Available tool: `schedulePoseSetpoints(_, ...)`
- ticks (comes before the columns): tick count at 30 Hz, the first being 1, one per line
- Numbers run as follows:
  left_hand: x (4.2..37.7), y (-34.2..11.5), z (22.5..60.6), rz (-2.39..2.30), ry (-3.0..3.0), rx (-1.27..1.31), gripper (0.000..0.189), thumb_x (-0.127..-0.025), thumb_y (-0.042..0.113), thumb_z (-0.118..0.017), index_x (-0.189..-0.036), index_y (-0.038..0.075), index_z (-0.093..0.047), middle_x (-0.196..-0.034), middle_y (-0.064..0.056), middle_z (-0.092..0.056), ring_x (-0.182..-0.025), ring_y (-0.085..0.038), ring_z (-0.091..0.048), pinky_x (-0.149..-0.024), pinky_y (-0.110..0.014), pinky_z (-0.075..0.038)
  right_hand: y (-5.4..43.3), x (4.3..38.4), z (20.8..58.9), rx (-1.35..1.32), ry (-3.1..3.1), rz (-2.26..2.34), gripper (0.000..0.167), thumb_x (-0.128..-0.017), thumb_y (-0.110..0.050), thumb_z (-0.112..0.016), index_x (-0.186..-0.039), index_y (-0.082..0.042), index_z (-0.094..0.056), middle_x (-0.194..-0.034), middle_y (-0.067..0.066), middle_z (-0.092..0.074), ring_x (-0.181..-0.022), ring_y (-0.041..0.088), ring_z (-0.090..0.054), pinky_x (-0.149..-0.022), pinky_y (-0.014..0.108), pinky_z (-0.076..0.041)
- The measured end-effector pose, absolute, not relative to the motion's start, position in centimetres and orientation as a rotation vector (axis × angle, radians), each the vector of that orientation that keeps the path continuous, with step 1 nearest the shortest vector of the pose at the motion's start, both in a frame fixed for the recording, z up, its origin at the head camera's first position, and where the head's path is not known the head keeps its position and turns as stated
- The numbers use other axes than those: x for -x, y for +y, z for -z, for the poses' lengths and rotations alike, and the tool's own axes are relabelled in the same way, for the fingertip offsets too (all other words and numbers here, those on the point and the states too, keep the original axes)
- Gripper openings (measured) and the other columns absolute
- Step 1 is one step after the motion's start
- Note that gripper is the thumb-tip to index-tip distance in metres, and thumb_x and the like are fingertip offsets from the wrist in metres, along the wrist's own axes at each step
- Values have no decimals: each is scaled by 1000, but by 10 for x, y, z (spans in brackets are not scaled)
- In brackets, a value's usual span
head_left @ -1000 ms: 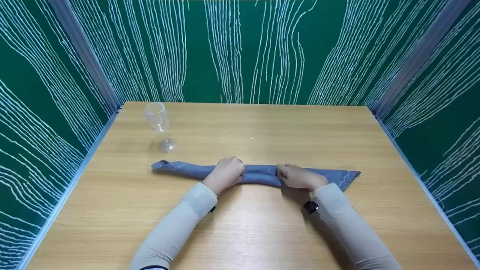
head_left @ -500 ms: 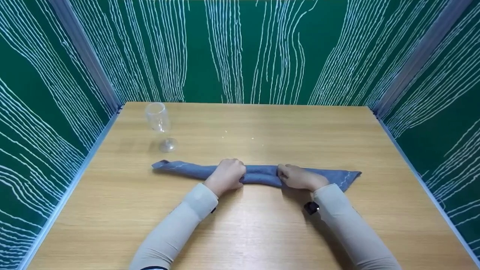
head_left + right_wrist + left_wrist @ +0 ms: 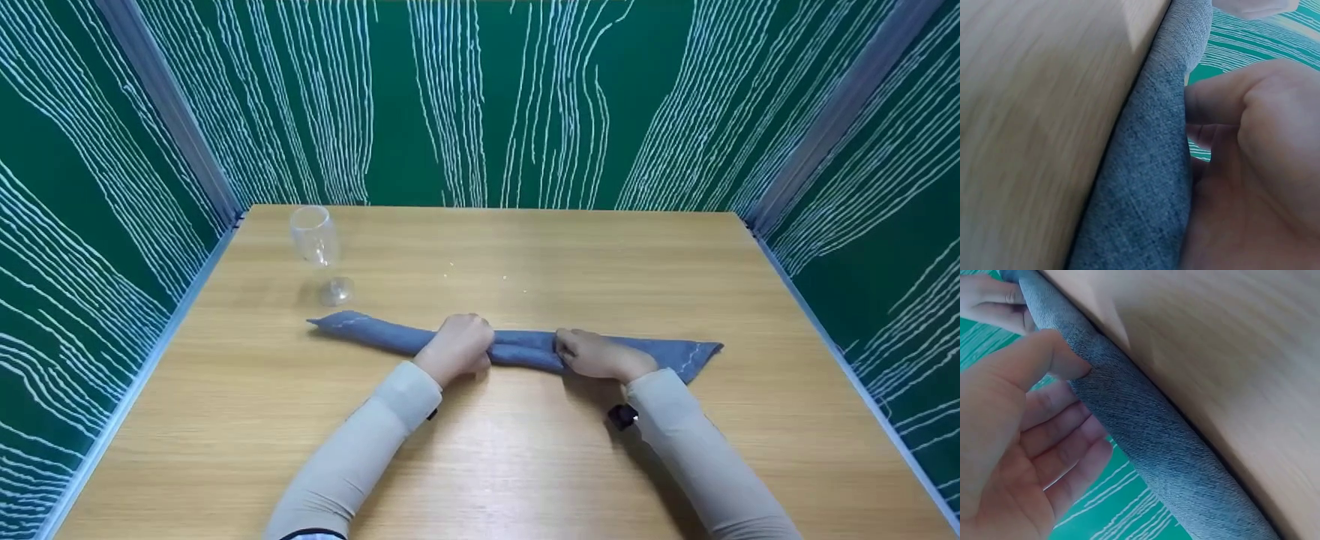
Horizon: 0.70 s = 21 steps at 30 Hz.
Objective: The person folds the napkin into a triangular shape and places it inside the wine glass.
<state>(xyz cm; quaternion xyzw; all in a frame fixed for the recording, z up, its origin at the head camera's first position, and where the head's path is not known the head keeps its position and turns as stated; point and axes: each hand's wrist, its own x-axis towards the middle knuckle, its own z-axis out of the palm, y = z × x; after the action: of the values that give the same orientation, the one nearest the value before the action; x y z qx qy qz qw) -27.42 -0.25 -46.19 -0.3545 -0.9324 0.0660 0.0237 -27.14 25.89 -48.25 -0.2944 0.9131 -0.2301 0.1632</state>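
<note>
A blue-grey cloth (image 3: 525,358), gathered into a long, narrow band, lies across the wooden table (image 3: 487,465), under both of the person's hands. Taking 12 o'clock as the table's far edge and the middle of the band as the centre, its thin tip points to between 9 and 10 o'clock, and its wider, flatter end spreads toward 3 o'clock. Pale lines mark the cloth near those 2 ends.

The left hand (image 3: 457,345) pinches the band on the 9 o'clock side of centre; in the left wrist view its thumb presses the cloth's edge, with the other fingers bent beneath. The right hand (image 3: 596,354) grips it on the 3 o'clock side, thumb against the fabric and fingers curled in behind. The 2 hands are apart, with a creased stretch of cloth between them.

A clear stemmed glass (image 3: 315,236) stands upright at 10 o'clock from the left hand, near the cloth but separate from it. Small pale specks (image 3: 504,277) dot the wood between 11 and 12 o'clock. Green walls (image 3: 510,90) with white wavy lines rise beyond the table.
</note>
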Motion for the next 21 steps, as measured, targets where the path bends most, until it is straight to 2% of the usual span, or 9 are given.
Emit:
schedulePoseSetpoints(7,285,-10,466,-16,-2944,1111,13,-84,15,-66,-73,9,-64,-84,-6,-69,-76,-22,-64,-68,-40,-57,258,272,484,827,2615,653,15,-103,-4,-39,-91,-8,-47,-80,2,-44,-74,19,-41,-70,36,-36)
schedulePoseSetpoints(11,291,-12,466,64,-3024,1105,13,-89,16,-63,-88,8,-73,-94,-6,-72,-84,-23,-66,-76,-40,-56,258,273,484,821,2624,636,15,-103,-4,-39,-90,-9,-46,-79,2,-44,-73,19,-41,-69,36,-36)
schedulePoseSetpoints(14,293,-13,465,109,-3094,1102,16,-93,15,-61,-97,8,-74,-100,-6,-72,-87,-22,-65,-81,-38,-54,258,273,485,814,2620,632,15,-103,-6,-40,-90,-10,-45,-78,1,-42,-71,18,-40,-68,35,-35)
schedulePoseSetpoints(21,296,-12,461,221,-3199,1054,14,-94,12,-59,-80,8,-61,-81,-6,-58,-73,-19,-47,-70,-34,-41,258,274,486,808,2631,651,13,-103,-5,-42,-91,-9,-47,-80,2,-46,-74,19,-43,-69,36,-37)
